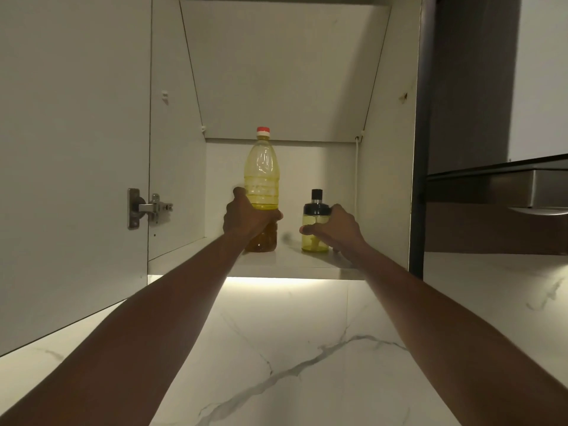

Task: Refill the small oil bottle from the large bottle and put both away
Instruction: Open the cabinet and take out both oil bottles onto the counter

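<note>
Open wall cabinet, door (73, 149) swung left. Both bottles stand upright on the bottom shelf (292, 261), apart, toward its front edge.

Left hand (246, 219) wraps the large oil bottle (262, 176) low on its body, red cap (263, 131) on. Right hand (338, 229) curls round the black-lidded small oil bottle (312, 241).

Lettering on either: too dim to tell.

Open room behind and above both. The small bottle is nearer the right side wall (387, 167).

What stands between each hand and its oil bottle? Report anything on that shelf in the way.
Nothing visible does. The left hand grips the large bottle low on its body; the right hand grips the small bottle. Both stand upright and apart on the cabinet shelf, and the door is swung open to the left.
</note>
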The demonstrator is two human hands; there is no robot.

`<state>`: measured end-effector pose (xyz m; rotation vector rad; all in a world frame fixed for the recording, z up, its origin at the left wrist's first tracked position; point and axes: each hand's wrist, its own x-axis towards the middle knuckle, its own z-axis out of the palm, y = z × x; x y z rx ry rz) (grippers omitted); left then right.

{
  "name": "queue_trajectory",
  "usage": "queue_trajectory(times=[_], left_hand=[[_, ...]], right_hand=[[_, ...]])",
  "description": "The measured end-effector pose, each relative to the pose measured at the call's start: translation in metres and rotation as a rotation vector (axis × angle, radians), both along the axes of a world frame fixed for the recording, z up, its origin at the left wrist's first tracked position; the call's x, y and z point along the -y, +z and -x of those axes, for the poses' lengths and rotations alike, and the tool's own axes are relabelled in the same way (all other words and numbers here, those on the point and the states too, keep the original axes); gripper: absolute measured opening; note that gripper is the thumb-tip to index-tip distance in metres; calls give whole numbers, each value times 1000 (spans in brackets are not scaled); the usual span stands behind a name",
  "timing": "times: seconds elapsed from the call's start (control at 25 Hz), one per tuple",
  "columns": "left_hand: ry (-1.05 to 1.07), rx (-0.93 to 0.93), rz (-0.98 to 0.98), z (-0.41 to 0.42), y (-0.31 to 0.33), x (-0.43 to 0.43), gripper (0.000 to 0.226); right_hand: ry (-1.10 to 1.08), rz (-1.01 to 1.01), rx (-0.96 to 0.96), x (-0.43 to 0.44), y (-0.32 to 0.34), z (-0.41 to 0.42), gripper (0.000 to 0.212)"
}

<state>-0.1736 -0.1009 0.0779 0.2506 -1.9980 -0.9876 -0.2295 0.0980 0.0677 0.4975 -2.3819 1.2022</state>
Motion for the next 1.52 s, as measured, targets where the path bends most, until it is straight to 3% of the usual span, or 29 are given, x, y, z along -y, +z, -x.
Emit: queue_trajectory(times=[0.2,0.52,0.88,1.16,1.52], left_hand=[[-5,-85,-38,-47,-3,-8,99],[-107,-169,17,-187,-30,-28,106],[-184,-95,7,-312,-137,-45,106],[-299,6,-11,-332,-239,-52,96],[-298,208,-89,-280,-370,-50,87]], right_hand=[[-11,76,-42,-1,1,-40,78],[37,139,-66,-30,-11,-163,76],[38,155,31,-64,-95,-295,79],[-1,70,112,-76,-197,-324,82],[7,4,303,-75,-339,-271,77]])
